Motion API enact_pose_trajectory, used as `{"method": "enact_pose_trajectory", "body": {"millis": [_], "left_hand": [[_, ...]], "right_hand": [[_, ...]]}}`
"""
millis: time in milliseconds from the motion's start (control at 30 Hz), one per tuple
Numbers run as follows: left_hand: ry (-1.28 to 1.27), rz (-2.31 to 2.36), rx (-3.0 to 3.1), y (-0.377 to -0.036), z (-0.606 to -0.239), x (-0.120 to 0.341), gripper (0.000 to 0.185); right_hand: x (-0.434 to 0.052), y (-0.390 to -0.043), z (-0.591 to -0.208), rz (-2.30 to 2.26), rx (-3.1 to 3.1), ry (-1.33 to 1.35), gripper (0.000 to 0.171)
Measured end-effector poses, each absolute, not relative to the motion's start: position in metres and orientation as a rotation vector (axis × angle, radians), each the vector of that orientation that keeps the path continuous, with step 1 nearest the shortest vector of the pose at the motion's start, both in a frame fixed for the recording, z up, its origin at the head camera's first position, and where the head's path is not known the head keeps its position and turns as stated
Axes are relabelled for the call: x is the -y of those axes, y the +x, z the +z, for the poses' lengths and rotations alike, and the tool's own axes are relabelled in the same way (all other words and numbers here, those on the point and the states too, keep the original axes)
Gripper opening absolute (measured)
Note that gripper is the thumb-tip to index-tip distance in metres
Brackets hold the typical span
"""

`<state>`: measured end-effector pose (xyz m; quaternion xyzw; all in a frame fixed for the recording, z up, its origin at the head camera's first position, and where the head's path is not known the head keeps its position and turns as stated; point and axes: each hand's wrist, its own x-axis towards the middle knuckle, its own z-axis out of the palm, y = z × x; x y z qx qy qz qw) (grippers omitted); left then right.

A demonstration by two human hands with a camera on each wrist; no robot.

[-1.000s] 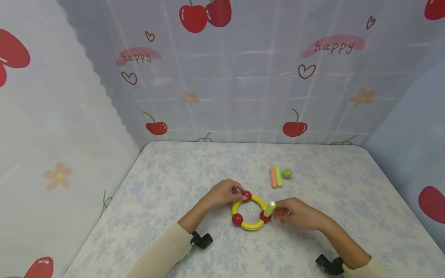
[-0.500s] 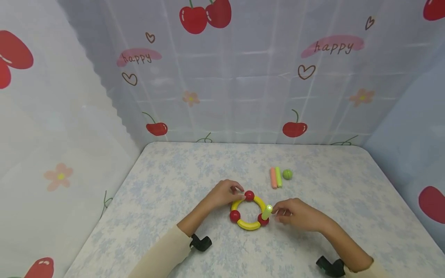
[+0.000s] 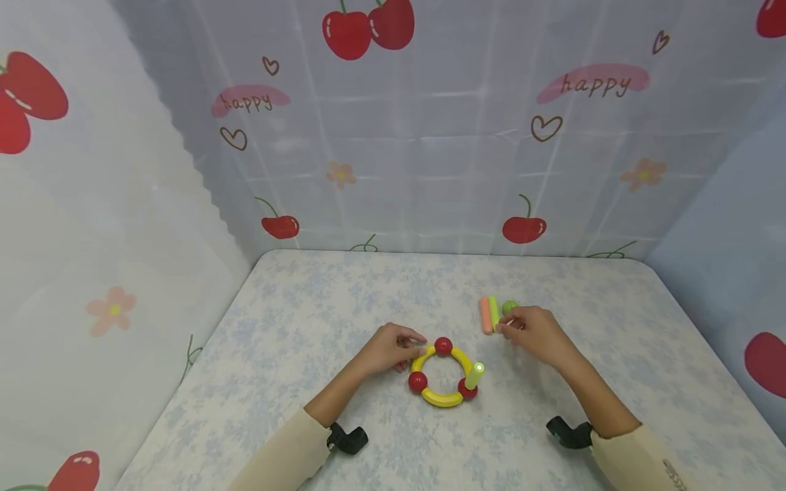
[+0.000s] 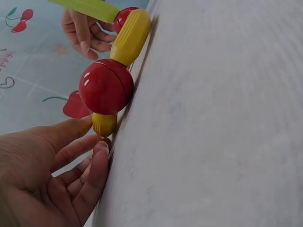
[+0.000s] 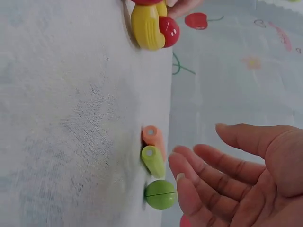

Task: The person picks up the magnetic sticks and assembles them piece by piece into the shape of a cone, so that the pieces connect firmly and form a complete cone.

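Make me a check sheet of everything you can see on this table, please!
Surface: table under a pale blue flowered cloth.
Job's things: ring of yellow curved pieces and red balls, with a green stick standing on one ball; orange stick, second green stick and green ball lying side by side.
Clutter: nothing seen.
Hands: left hand touches the ring's left side; right hand is open by the loose sticks, holding nothing.
Cables: nothing seen.
Surroundings: cherry-print curtain behind and at the sides.
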<state>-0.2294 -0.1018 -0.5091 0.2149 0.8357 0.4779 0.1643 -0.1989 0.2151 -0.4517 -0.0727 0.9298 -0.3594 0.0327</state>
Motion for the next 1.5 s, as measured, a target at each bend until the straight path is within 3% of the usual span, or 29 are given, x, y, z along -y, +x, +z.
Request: {"method": "enact_pose_trajectory", "body": {"millis": [300, 667, 967, 1500], "left_hand": [[0.617, 1.363, -2.388, -0.228, -0.516, 0.1, 0.018], [0.623, 1.384, -2.401, -0.226, -0.525, 0.099, 0.016], [0.622, 1.369, -2.431, -0.227, -0.526, 0.098, 0.014], [0.615, 1.373, -2.43, -0.228, -0.523, 0.101, 0.014]], "right_hand": [[-0.215, -0.219, -0.464, -1.029, -2.891, 0.027, 0.029], [-0.212, -0.228, -0.475, -0.88, -2.894, 0.073, 0.022], [-0.212, -0.234, -0.475, -0.816, -2.82, 0.063, 0.035], [-0.213, -0.201, -0.46, -0.776, -2.664, -0.019, 0.023]]}}
